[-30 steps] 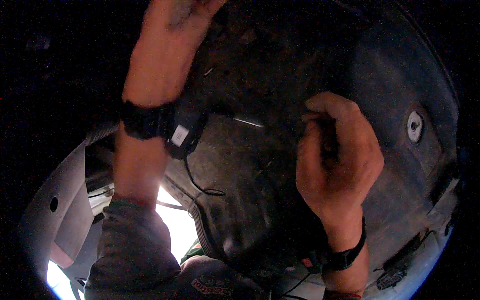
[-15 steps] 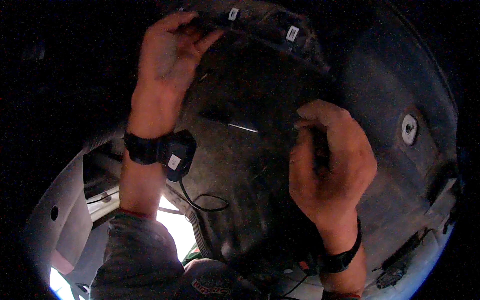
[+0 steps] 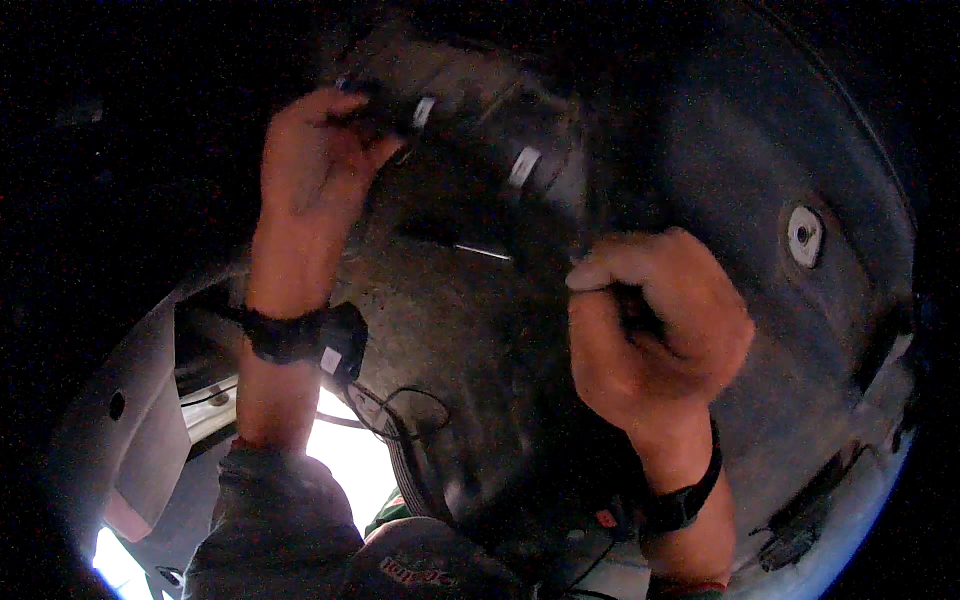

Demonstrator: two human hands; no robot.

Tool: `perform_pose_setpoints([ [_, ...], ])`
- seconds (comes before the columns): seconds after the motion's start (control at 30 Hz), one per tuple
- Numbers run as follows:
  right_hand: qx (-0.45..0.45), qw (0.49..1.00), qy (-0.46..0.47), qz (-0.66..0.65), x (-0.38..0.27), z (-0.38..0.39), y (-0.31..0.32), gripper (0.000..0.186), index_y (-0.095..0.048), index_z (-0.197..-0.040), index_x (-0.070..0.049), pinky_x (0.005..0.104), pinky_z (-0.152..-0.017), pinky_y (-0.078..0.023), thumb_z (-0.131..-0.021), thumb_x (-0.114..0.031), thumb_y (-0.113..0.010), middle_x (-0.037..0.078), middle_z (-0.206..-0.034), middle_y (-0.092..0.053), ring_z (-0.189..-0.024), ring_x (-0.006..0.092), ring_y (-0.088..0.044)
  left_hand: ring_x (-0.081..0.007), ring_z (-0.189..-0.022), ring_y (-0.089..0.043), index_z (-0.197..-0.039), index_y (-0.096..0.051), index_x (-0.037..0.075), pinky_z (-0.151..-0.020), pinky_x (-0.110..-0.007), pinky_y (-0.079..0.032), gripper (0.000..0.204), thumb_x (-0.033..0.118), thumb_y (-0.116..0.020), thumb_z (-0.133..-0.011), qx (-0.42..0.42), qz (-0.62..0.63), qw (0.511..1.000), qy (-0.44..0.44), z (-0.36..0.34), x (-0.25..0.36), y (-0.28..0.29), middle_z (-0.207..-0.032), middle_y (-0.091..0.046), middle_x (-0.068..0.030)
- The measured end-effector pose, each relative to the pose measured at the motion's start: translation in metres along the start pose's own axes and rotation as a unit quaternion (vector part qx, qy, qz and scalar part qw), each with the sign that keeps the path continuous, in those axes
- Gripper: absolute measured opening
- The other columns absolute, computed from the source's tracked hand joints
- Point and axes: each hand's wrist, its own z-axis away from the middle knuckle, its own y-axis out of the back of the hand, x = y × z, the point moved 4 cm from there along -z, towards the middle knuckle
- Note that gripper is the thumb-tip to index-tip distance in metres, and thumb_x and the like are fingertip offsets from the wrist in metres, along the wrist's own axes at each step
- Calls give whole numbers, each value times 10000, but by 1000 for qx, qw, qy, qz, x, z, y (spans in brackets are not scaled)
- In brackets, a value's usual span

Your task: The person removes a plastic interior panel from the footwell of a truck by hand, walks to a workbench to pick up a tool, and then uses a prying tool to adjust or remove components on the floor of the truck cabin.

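Observation:
At the upper left, my left hand (image 3: pixel 315 150) has its fingers curled at the edge of a dark, sheet-like piece (image 3: pixel 480 85) with white tags. The fingertips are partly lost in shadow. One white tag (image 3: pixel 424 112) lies just beside the thumb, and a second white tag (image 3: pixel 524 167) sits farther right. On the right, my right hand (image 3: pixel 660 325) is closed, with thumb and forefinger pressed together. What it pinches, if anything, is too dark to see. A thin bright strip (image 3: pixel 483 251) shows on the dark carpet-like surface (image 3: pixel 455 310) between the hands.
Each wrist wears a black strap; a thin cable (image 3: pixel 425 395) loops from the left wrist's black box (image 3: pixel 343 345). A curved dark panel with a pale round fitting (image 3: pixel 805 236) rises at the right. A grey trim panel (image 3: pixel 140 440) and bright opening (image 3: pixel 350 455) are at lower left.
My left hand has moved down and slightly left, and the tagged dark piece has come the same way. My right hand has shifted slightly left, its thumb and forefinger now closed together.

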Motion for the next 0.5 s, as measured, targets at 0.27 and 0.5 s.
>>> perform_pose_setpoints([
  [0.27,23,1000,-8,-3,-2,-1,9,127,-664,-898,-7,345,-709,-499,-855,-115,-613,101,-834,-676,-712,188,-613,-242,-828,-614,-902,-627,70,-787,-370,-507,233,50,-557,-681,156,18,984,81,74,-21,62,-857,-623,-56],
  [0.5,43,999,-5,-24,-14,-2,2,129,-665,-886,-5,347,-705,-498,-853,-119,-614,101,-828,-674,-705,187,-611,-216,-829,-599,-1067,-614,10,-820,-314,-500,440,32,-528,-636,145,-25,973,177,159,-37,115,-909,-623,-63],
])
